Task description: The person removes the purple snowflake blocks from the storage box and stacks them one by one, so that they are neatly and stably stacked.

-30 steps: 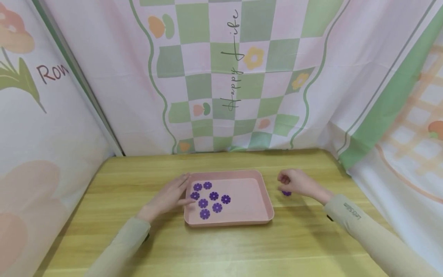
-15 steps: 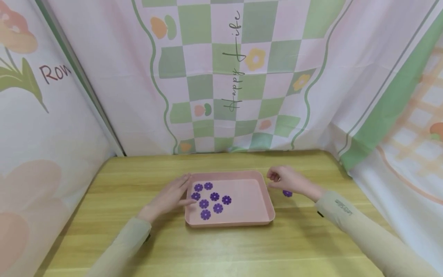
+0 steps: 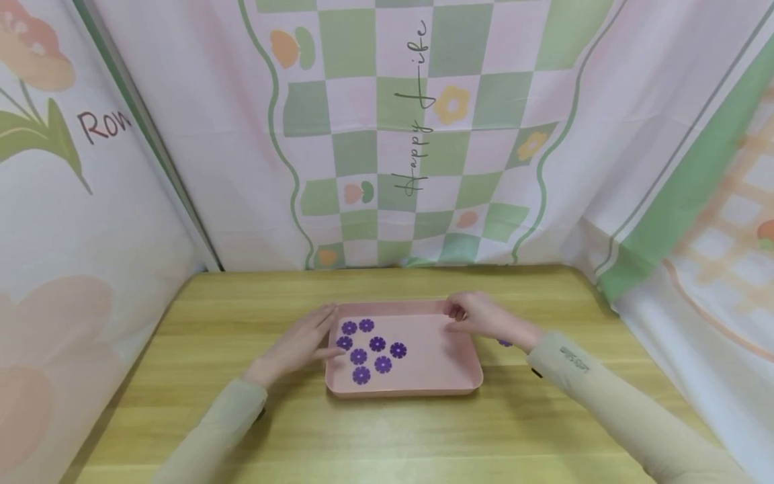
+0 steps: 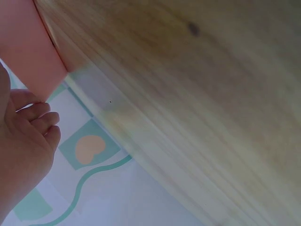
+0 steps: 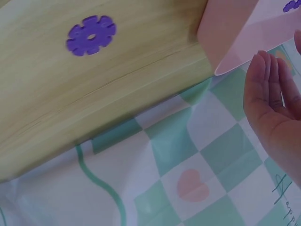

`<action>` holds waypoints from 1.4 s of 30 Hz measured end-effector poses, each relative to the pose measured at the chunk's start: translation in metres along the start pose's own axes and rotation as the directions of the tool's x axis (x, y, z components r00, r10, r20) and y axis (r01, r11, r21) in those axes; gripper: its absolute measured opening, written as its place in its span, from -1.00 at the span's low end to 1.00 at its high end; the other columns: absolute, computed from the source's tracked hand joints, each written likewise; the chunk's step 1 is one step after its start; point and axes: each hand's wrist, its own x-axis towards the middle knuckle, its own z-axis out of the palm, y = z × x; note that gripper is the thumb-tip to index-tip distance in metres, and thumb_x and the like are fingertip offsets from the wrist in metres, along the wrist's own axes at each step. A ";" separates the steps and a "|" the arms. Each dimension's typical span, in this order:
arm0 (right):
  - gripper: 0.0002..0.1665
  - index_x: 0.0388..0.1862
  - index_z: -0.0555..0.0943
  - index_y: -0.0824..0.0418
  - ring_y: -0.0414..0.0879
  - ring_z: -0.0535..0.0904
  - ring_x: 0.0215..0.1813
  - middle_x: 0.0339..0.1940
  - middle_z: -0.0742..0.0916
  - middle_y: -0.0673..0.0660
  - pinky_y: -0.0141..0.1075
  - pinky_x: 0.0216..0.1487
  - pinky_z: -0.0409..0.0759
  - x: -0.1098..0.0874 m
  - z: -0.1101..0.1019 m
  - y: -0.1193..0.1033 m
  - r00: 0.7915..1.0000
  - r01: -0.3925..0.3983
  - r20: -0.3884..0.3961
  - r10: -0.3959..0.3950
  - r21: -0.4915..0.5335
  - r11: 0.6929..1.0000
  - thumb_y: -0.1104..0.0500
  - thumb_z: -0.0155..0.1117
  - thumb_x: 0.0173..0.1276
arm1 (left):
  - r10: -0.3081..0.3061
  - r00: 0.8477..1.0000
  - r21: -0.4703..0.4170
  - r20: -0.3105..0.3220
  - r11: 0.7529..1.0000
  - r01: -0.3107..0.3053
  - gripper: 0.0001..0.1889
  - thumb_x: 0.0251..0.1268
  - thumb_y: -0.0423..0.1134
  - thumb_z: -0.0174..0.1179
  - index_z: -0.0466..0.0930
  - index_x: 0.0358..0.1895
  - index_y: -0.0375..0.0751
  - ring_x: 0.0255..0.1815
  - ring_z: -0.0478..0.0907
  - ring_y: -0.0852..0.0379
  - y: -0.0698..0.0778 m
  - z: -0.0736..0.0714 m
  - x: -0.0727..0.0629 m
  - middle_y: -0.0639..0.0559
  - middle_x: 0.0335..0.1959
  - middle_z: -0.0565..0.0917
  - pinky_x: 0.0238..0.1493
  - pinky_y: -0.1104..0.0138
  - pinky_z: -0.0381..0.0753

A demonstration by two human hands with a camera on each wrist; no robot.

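A pink rectangular tray (image 3: pixel 429 366) lies on the table, with several purple snowflake building discs (image 3: pixel 394 352) spread flat over its left half. My left hand (image 3: pixel 296 343) rests at the tray's left wall, fingers extended along the far left corner and thumb reaching over the inside. My right hand (image 3: pixel 484 317) hovers above the tray's far right corner, fingers loosely bent, fingertips and thumb apart, and no disc shows between them. One more snowflake disc (image 5: pixel 81 40) lies flat on the table right of the tray; in the head view my right wrist partly covers it.
The wooden table (image 3: pixel 387 437) ends at the back against a hanging cloth (image 3: pixel 345 40) with green checks. Printed cloths also hang at the left (image 3: pixel 54 222) and right (image 3: pixel 734 228) sides. The tray's raised walls stand around the discs.
My right hand has moved left from over the lone disc on the table to above the tray's right end; that disc stays behind. My left hand keeps its place at the tray.
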 end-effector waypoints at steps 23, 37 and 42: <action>-0.78 -0.20 0.66 0.35 -0.07 0.67 -0.24 -0.28 0.76 0.19 -0.38 -0.18 0.73 0.026 0.033 -0.029 0.995 0.051 0.082 -0.055 0.045 0.998 0.29 0.44 0.20 | -0.005 1.000 -0.007 0.000 1.000 0.005 -0.06 0.29 0.19 0.21 0.08 0.52 -0.38 0.57 0.15 -0.27 0.001 -0.001 0.001 -0.33 0.56 0.14 0.59 -0.13 0.16; -0.75 -0.15 0.67 0.16 -0.20 0.63 -0.17 -0.24 0.75 0.00 -0.35 -0.04 0.70 0.037 0.055 -0.037 0.985 -0.048 0.168 0.036 0.070 0.996 0.23 0.47 0.17 | -0.020 1.000 -0.013 0.021 1.000 0.020 -0.05 0.29 0.21 0.19 0.05 0.54 -0.34 0.59 0.13 -0.25 0.000 0.000 0.001 -0.31 0.57 0.13 0.59 -0.12 0.15; -0.74 -0.16 0.67 0.07 -0.23 0.59 -0.17 -0.25 0.73 -0.07 -0.25 0.02 0.67 0.039 0.058 -0.043 0.979 -0.093 0.185 0.090 0.011 0.996 0.16 0.48 0.16 | -0.030 0.999 -0.010 0.026 0.999 0.031 -0.04 0.29 0.24 0.18 0.03 0.55 -0.32 0.59 0.11 -0.24 0.000 0.000 0.001 -0.29 0.58 0.12 0.60 -0.11 0.13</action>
